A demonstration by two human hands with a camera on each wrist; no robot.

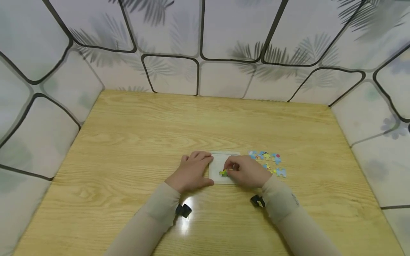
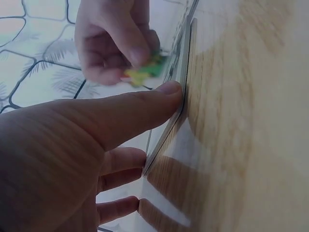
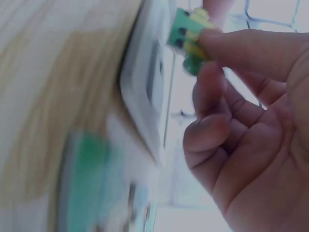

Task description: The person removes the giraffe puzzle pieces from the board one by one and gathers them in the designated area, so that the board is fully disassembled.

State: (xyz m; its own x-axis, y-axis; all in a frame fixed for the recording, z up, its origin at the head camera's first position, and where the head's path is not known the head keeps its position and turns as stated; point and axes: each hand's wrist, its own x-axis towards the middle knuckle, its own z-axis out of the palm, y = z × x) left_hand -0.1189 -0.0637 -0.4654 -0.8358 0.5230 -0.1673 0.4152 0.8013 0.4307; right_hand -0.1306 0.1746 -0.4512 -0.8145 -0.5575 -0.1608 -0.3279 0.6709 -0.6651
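Note:
A flat white puzzle tray [image 1: 216,162] with a raised rim lies on the table. My left hand [image 1: 193,172] rests along its left side, fingers fairly straight; in the left wrist view the thumb [image 2: 140,108] touches the tray's edge. Over the tray, my right hand [image 1: 250,172] pinches a jigsaw piece [image 1: 223,173] between thumb and fingertips. Green and yellow with dark spots, that piece [image 3: 184,33] is held up off the tray in the right wrist view. The other fingers of this hand curl in beneath it.
Several loose jigsaw pieces [image 1: 277,158], mostly light blue with yellow, lie right of the tray, partly behind the right hand. A blurred green piece [image 3: 91,169] is close to the right wrist camera. Patterned fabric walls [image 1: 224,80] border the wooden table [image 1: 144,131].

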